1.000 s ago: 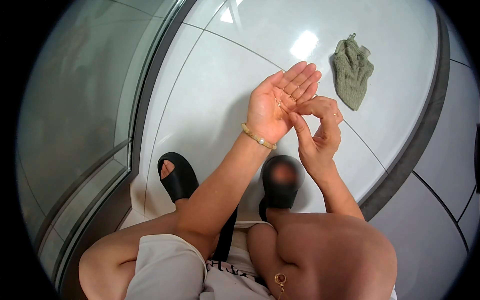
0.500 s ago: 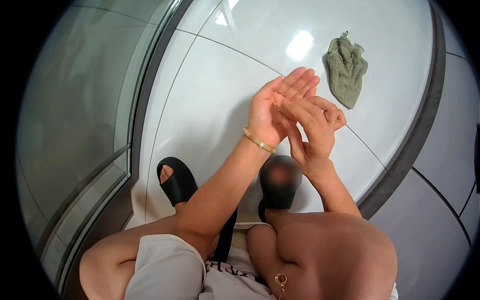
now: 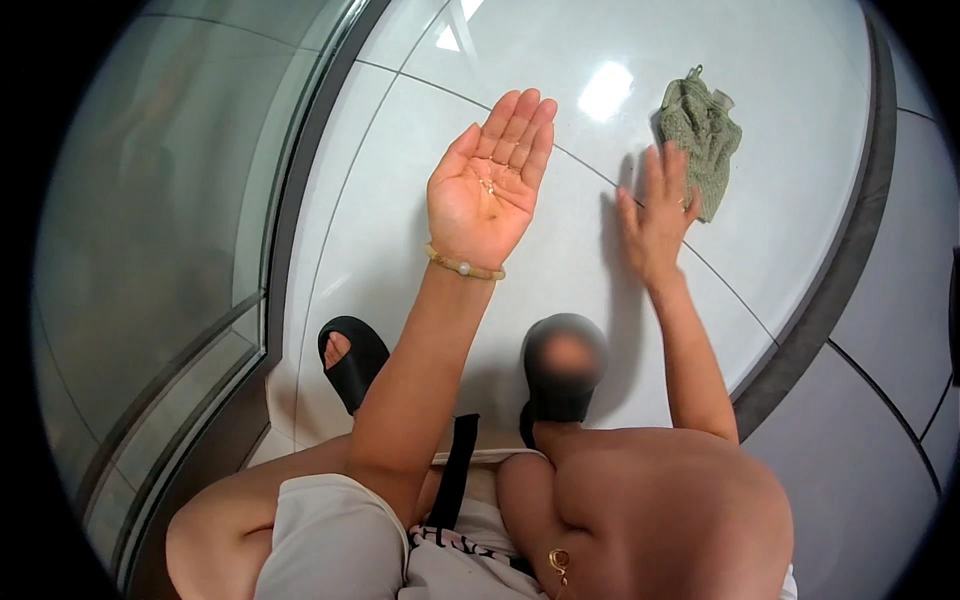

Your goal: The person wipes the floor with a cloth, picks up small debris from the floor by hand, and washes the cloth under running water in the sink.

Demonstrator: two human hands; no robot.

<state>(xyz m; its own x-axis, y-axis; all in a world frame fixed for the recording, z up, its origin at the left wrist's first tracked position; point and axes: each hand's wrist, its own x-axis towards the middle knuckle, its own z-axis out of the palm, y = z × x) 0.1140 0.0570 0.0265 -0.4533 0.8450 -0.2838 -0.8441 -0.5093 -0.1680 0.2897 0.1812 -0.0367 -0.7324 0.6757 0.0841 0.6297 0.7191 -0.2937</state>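
Note:
My left hand (image 3: 483, 195) is held palm up above the floor, fingers stretched out flat and thumb apart. A few tiny whitish bits (image 3: 487, 186) lie in its palm, too small to name. Around that wrist is a yellowish bracelet (image 3: 465, 268) with a pale bead. My right hand (image 3: 662, 215) is open, fingers spread, with a ring on one finger and nothing visible in it. It is beside the crumpled green knitted cloth (image 3: 706, 140) and overlaps its lower left edge in the head view. Whether the fingers touch the cloth I cannot tell.
Pale glossy floor tiles (image 3: 400, 150) lie beneath my hands. A glass door (image 3: 180, 180) with a dark frame stands on the left. A dark curved strip (image 3: 858, 215) borders the tiles on the right. My feet are in black slippers (image 3: 357, 375).
My right hand has left the left palm and moved right toward the green cloth, its fingers spreading. My left hand has shifted left and up, showing the whole palm.

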